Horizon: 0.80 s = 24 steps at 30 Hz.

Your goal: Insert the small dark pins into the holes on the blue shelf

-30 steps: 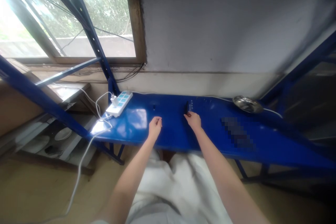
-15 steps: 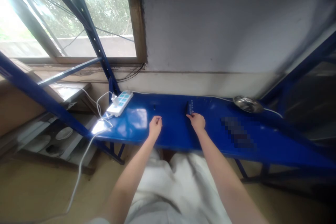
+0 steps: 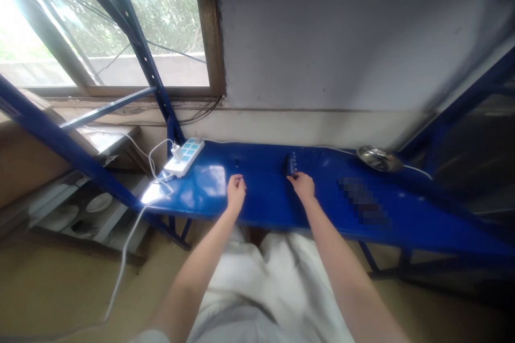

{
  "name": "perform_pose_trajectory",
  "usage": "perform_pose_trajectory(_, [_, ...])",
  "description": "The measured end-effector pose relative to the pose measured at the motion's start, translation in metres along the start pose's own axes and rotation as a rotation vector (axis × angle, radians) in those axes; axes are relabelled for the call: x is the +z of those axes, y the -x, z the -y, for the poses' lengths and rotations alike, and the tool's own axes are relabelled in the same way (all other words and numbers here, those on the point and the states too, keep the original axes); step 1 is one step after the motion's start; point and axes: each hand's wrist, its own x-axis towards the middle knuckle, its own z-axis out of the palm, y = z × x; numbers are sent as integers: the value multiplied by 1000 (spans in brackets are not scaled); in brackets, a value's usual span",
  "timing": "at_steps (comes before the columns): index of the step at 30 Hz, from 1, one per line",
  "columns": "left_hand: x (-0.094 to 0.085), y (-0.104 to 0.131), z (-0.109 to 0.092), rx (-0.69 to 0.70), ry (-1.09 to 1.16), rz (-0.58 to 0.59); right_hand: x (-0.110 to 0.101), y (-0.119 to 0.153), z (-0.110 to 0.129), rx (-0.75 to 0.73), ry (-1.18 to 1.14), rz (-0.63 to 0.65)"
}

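Observation:
My right hand is closed on the near end of a small dark holder. Along the holder's right side runs a row of several small clear pieces, too small to identify. To the left, my left hand hovers over or rests on the blue table, its fingers curled together. Whatever may be between those fingertips is too small to make out. Just beyond it lies a tiny dark piece.
A white power strip with a plug and white cable occupies the table's left end. Farther right are a shiny metal bowl and a blurred-out dark object. Blue rack posts rise at both sides.
My left hand has shifted slightly left and away from me, its fingers still curled. My right hand stays at the dark holder, almost unmoved.

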Motion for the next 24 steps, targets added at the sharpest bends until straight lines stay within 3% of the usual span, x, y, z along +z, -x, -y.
perform_pose_trajectory(5, [-12, -29, -11, -274, 207, -181, -7, 9, -4, -7, -76, -8])
perform_pose_trajectory(8, [-25, -57, -24, -364, 112, -196, -11, 23, -3, 33, -140, -94])
perform_pose_trajectory(9, [-29, -66, -28, -326, 18, -167, -12, 28, -1, 43, -170, -128])
perform_pose_trajectory(12, [-35, -86, -40, -23, -367, -90, -13, 45, 10, 39, -293, -199])
perform_pose_trajectory(16, [-30, -98, -48, 313, -831, 91, -17, 61, 31, -55, -435, -190])
perform_pose_trajectory(20, [-17, -99, -44, 329, -1056, 248, -26, 73, 54, -155, -530, -130])
perform_pose_trajectory(24, [-9, -98, -37, 238, -1112, 291, -32, 80, 68, -232, -595, -70])
